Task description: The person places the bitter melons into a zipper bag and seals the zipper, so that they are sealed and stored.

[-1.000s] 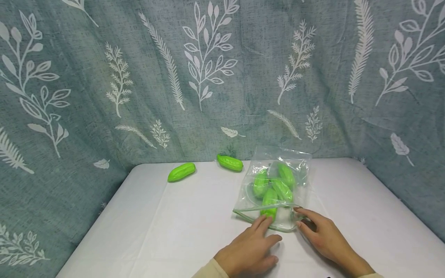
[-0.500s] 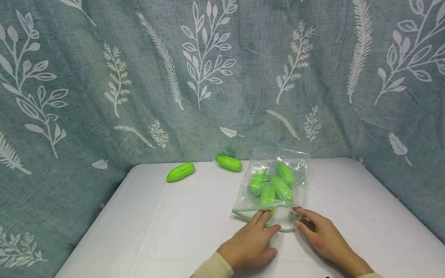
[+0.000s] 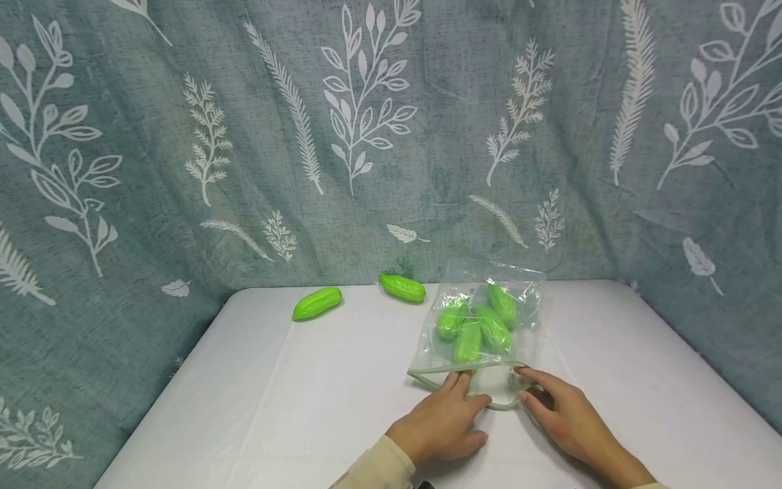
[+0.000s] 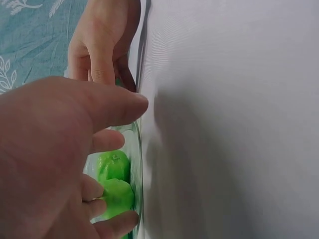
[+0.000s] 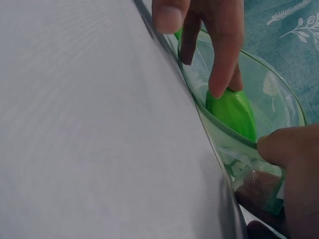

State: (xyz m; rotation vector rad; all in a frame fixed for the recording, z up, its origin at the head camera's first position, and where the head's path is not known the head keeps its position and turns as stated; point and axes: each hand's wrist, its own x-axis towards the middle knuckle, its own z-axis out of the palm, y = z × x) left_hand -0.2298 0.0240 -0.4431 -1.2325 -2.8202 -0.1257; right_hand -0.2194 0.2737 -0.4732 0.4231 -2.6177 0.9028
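Note:
A clear zip bag (image 3: 427,346) with a green rim lies on the table, its mouth toward me and held apart. Inside are several bright green cucumbers (image 3: 492,327). My left hand (image 3: 441,422) reaches into the mouth with fairly straight fingers; in the right wrist view its fingertips (image 5: 219,82) touch the end of the nearest cucumber (image 5: 234,114). My right hand (image 3: 565,414) pinches the right side of the bag's rim between thumb and fingers. In the left wrist view, my left hand partly covers the bag and two cucumber ends (image 4: 115,196).
Two loose cucumbers lie outside the bag: one (image 3: 318,303) at the back left, another (image 3: 403,287) near the table's back edge. A white cloth covers the table (image 3: 293,407). Behind and at both sides hangs a leaf-patterned curtain (image 3: 440,136).
My left hand has pushed forward into the bag, and the nearest cucumber has slid deeper inside. The left one in the bag has shifted slightly. My right hand stays at the rim.

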